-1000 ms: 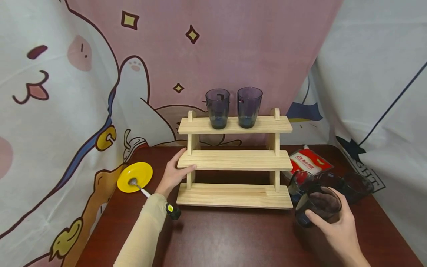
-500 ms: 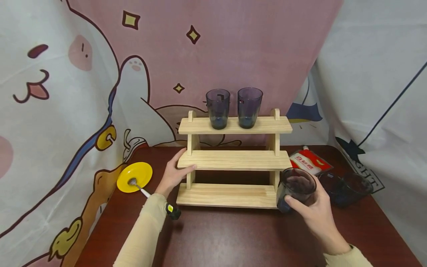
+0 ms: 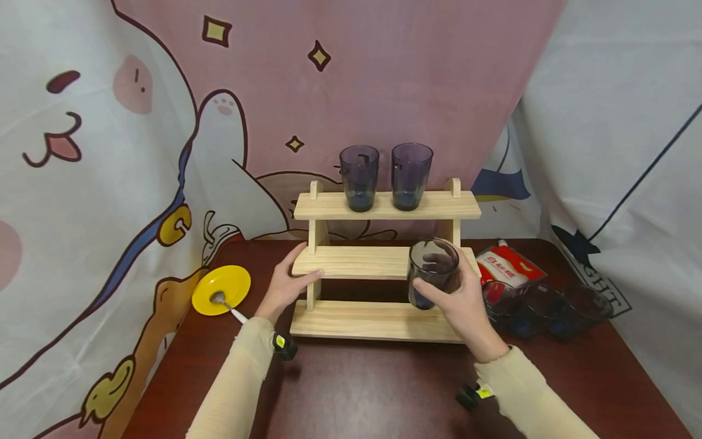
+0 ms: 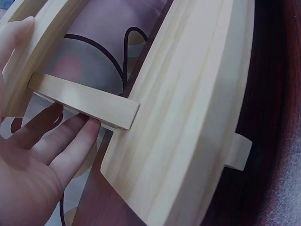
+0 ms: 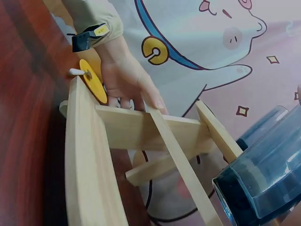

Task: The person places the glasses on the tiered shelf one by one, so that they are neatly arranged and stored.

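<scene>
Nearest you, your pale sleeves [image 3: 233,390] reach over the dark red bench [image 3: 378,390], with a small black device [image 3: 285,346] at each wrist. Your right grip [image 3: 465,299] is closed around a dark see-through glass [image 3: 421,291], your thumb lying on its near side. You have that glass mouth up, in the head view in front of the right half of the middle shelf [image 3: 362,261] of the wooden rack [image 3: 351,326]; you cannot tell from these views whether its base touches wood. Your left grip [image 3: 285,289] holds the rack by its left end, thumb on the middle shelf's front edge and fingers behind, against the upright [image 4: 89,99]. To the rack's right, you have three more glasses [image 3: 578,314] close together on the bench. Well to its left lies a yellow plate [image 3: 236,283] with a white-handled spoon [image 3: 236,314] on it. Beyond the three glasses is a red packet [image 3: 507,268]. Farther up, two matching glasses [image 3: 359,180] stand apart on the top shelf [image 3: 329,207], before a pink and white cartoon backdrop [image 3: 384,79].
</scene>
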A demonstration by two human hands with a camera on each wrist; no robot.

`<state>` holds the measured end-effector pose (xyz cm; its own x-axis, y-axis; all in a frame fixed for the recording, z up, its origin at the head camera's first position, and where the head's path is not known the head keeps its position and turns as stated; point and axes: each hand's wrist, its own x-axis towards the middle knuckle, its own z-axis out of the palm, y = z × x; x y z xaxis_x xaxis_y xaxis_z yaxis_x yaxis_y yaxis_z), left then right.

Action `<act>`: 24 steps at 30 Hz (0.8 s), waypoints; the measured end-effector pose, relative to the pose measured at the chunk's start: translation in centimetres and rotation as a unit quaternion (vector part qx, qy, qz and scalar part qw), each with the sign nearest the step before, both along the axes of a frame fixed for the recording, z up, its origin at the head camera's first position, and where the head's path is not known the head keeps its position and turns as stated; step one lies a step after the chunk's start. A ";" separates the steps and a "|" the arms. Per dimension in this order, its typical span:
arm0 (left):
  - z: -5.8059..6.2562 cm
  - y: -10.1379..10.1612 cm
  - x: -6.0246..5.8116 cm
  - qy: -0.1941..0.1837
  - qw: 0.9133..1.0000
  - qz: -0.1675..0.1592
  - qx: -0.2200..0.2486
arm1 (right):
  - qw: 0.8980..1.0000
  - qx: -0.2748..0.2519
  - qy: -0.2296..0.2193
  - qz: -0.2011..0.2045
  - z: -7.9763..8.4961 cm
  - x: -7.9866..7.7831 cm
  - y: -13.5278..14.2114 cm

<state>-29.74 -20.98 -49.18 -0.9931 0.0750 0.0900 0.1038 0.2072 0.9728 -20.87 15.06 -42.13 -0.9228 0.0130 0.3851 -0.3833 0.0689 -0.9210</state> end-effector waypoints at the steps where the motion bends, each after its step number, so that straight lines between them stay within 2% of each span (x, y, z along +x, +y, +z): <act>1: 0.0 0.0 0.0 -0.001 1.000 0.000 0.001 | 1.000 0.002 0.002 0.005 0.1 -0.4 -0.4; 10: -0.1 0.0 0.0 0.001 1.000 0.001 0.013 | 0.999 0.014 0.034 0.037 1.0 -3.7 -3.4; 19: -0.1 0.0 -0.1 -0.001 1.000 0.001 0.009 | 0.999 0.009 -0.012 0.047 1.2 -6.1 -6.1; 24: -0.1 -0.1 -0.1 -0.004 1.000 0.000 0.012 | 0.999 0.017 -0.016 0.047 0.9 -7.2 -7.2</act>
<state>-29.84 -21.03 -49.30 -0.9938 0.0733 0.0836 0.0959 0.1839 0.9783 -28.03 7.88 -41.20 -0.9314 -0.0874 0.3535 -0.3594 0.0652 -0.9309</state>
